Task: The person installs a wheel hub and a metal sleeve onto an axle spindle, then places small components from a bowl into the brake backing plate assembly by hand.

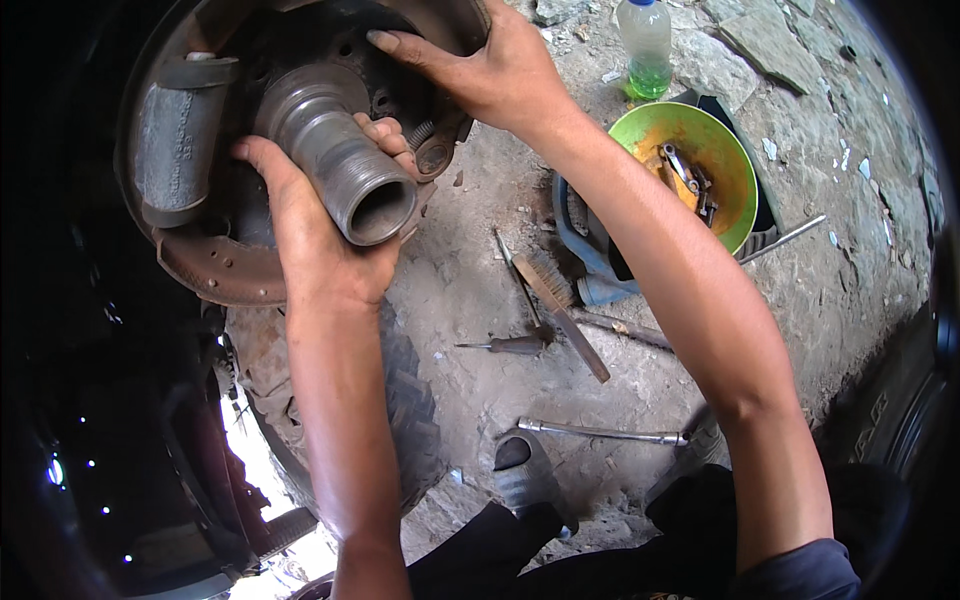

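Grey steel is what the left hand (320, 240) is gripping: the hollow axle spindle (335, 150) is sticking out of the middle of the brake assembly toward the camera, and the fingers (385, 135) are curling round its threaded end from below, thumb on the far side. The right hand (495, 70) is lying spread over the upper right of the rusty backing plate (450, 20), its fingers flat and pressing rather than clasping anything. A curved brake shoe (215, 270) is sitting along the lower rim, and a grey wheel cylinder (175, 135) is standing at the left. The risk, as I judge it, is greasy fingers slipping on the threads, or a knuckle being pinched between spindle and shoe if the shoe's spring lets go; the shoe could also be dropping onto the worn tyre (400, 400) lying beneath. Out on the stony ground I am counting 1 wire brush (560, 300), 1 screwdriver (505, 345), 1 long steel bar (600, 432), 1 thin rod (790, 238), 1 green bowl (735, 150) holding small metal parts I cannot count, 1 plastic bottle (647, 45) with green liquid, and 1 blue rag (590, 250).
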### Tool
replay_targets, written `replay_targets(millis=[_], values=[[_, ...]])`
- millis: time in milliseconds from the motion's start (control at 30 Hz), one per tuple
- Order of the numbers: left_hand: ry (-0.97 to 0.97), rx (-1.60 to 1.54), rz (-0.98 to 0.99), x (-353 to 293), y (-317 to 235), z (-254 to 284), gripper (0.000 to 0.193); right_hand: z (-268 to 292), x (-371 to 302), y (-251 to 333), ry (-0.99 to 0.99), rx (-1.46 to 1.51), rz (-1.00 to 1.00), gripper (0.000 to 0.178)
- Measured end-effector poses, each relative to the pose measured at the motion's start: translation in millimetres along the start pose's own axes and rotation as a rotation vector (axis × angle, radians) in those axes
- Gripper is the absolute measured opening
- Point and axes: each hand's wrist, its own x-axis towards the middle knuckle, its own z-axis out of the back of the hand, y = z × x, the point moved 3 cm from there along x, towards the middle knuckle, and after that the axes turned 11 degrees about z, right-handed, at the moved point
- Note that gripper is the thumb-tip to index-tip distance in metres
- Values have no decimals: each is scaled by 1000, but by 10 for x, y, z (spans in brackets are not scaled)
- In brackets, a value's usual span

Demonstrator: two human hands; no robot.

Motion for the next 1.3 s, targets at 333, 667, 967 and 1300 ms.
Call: replay_targets(millis=[333, 667, 967, 1300], values=[[-22, -78, 39, 48, -9, 5, 89, 66, 58, 93, 45, -132, -50, 68], [-60, -65, 9, 61, -7, -18, 90, 15, 44, 21, 17, -19, -20, 68], [103, -59, 1, 25, -3, 31, 87, 5, 24, 4, 23, -75, 34, 66], [22, -39, -4, 36, -2, 2, 90, 9, 16, 16, 18, -43, -4, 62]])
